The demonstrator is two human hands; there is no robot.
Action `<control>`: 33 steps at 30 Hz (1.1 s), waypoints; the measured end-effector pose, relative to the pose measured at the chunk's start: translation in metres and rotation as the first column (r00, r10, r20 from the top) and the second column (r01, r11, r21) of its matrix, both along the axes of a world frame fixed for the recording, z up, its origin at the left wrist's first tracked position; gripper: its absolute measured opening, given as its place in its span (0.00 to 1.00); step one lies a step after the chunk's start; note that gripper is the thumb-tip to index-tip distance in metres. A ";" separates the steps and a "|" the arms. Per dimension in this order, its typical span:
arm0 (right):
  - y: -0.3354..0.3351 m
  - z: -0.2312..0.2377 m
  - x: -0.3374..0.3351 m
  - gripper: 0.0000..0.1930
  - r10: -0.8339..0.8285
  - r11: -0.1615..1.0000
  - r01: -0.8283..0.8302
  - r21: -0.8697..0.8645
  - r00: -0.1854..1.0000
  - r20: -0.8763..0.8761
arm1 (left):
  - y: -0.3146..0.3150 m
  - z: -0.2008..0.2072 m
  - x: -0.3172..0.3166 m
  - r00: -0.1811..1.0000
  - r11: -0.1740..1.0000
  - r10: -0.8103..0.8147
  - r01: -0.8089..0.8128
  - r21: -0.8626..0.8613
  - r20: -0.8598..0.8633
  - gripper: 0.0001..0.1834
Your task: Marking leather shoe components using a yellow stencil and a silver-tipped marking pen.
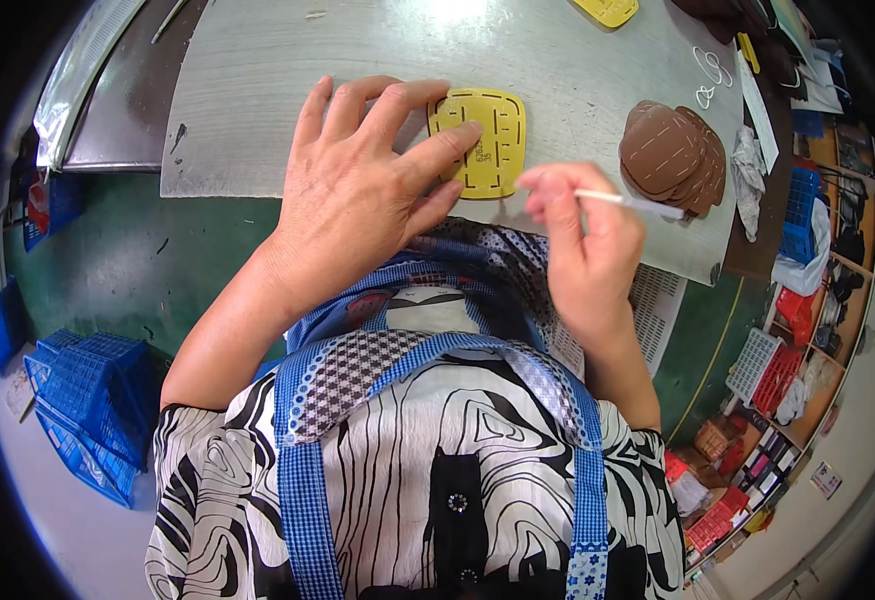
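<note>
A yellow, rounded-square template (pixel 502 155) with slots cut through it lies flat near the front edge of the grey table. My left hand (pixel 352 185) rests on it from the left, fingers spread, the index fingertip pressing on its face. What lies under the template, if anything, is hidden. Just right of the template, my right hand (pixel 597 245) is closed around a slim white pen (pixel 632 204), pinched between thumb and fingers. The pen's grey end points away to the right; its other end is hidden by the fingers, which are slightly blurred.
Brown rounded pieces with dashed marks (pixel 667 150) lie in a fanned pile at the right of the table (pixel 247 110). Another yellow template (pixel 607 8) sits at the far edge. White cord (pixel 709 75) lies beyond the pile. Blue crates (pixel 92 400) stand on the floor at left.
</note>
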State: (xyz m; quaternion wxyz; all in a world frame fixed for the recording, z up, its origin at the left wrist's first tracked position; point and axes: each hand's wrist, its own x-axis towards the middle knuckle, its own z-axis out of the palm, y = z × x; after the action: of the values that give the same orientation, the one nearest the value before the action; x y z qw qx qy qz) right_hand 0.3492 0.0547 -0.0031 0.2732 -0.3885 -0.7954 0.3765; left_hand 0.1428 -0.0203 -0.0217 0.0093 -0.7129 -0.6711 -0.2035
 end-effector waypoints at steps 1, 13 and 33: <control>0.005 0.000 -0.003 0.08 -0.004 1.000 0.004 0.004 1.000 -0.002 | 0.001 0.001 0.001 1.000 1.000 -0.015 0.015 -0.001 0.006 0.22; 0.001 -0.007 0.011 0.05 0.046 0.981 -0.040 0.192 0.999 -0.025 | 0.011 0.011 -0.009 0.995 0.995 -0.096 0.096 -0.032 -0.008 0.24; 0.068 -0.001 0.098 0.08 -0.514 0.761 0.481 0.435 0.856 -0.046 | 0.027 0.010 -0.053 0.978 0.965 -0.206 0.198 -0.172 -0.032 0.42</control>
State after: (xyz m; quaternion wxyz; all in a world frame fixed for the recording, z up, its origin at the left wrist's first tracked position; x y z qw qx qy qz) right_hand 0.4476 0.1232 -0.0043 0.4118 -0.5291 -0.7365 0.0896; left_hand 0.0900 0.0070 -0.0121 -0.0552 -0.7805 -0.6094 -0.1284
